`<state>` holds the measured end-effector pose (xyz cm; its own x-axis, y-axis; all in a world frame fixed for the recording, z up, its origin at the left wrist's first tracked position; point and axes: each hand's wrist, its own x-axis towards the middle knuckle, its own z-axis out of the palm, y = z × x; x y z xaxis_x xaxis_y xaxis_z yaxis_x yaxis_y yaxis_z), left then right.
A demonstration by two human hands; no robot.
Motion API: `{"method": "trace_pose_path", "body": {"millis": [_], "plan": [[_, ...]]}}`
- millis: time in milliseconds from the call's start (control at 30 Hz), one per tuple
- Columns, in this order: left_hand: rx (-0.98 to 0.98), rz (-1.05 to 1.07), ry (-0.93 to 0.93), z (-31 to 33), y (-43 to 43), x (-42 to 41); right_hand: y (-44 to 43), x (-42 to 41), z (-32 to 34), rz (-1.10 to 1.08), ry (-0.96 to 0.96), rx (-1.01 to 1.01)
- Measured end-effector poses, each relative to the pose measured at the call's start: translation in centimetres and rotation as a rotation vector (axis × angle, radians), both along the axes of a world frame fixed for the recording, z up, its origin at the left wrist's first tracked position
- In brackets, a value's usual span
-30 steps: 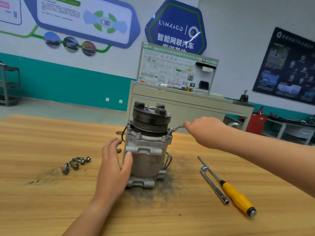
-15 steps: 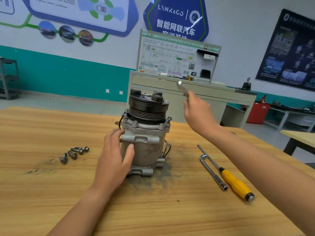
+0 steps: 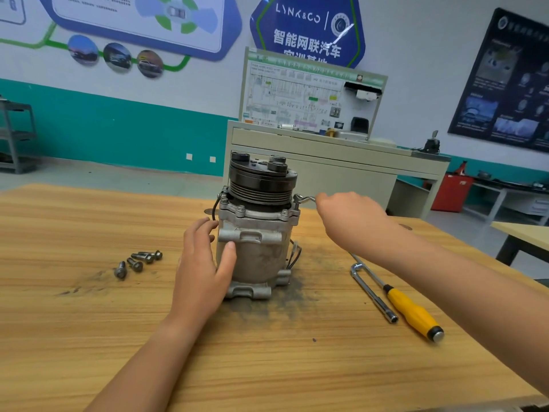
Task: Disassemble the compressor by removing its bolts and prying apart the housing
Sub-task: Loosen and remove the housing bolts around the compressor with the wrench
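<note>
We see the wooden worktop (image 3: 89, 337) filling the lower frame. Its far edge crosses the middle left and passes behind the compressor (image 3: 258, 251), and its right edge slants down toward the lower right corner, with floor beyond. Open wood lies at lower left and lower centre, around the two forearms. The compressor stands upright at centre on its mounting lugs, black pulley (image 3: 261, 185) on top, over a dark grimy smear (image 3: 279, 304). A few loose bolts (image 3: 139, 261) lie clustered at middle left, well apart from the compressor. At middle right an L-shaped socket wrench (image 3: 371, 289) and a yellow-handled screwdriver (image 3: 413, 310) lie just beside each other, near the worktop's right edge and below the right forearm. The left grip (image 3: 202, 263) holds the housing's left side, with the thumb pressed on the front and the fingers curled round the side just under the flange. The right grip (image 3: 347, 215) sits to the right of the pulley at flange height, clamped round a small wrench (image 3: 307, 199). The wrench's head meets a flange bolt (image 3: 296, 200) at the flange's right corner. The compressor thus lies between the two grips, touching the left one directly and reached by the right one only through the wrench.
</note>
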<state>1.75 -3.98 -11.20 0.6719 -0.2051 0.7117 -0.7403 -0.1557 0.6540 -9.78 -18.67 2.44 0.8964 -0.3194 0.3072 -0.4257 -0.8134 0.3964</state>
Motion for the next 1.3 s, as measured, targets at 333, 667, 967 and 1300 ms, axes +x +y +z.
{"method": "trace_pose_path", "body": {"millis": [333, 667, 967, 1300], "plan": [[-0.008, -0.024, 0.025, 0.0, 0.0, 0.0, 0.3, 0.3, 2.3, 0.031, 0.233, -0.240], [-0.063, -0.079, 0.075, -0.2, -0.1, 0.1, -1.6, 0.8, 2.7, 0.145, 0.250, -0.293], [-0.066, -0.074, 0.088, -0.4, -0.2, 0.3, -5.4, 4.0, 2.0, 0.140, 0.147, -0.316], [-0.063, -0.067, 0.087, -0.3, -0.2, 0.3, -6.4, 5.7, -1.5, 0.285, -0.544, 0.194]]}}
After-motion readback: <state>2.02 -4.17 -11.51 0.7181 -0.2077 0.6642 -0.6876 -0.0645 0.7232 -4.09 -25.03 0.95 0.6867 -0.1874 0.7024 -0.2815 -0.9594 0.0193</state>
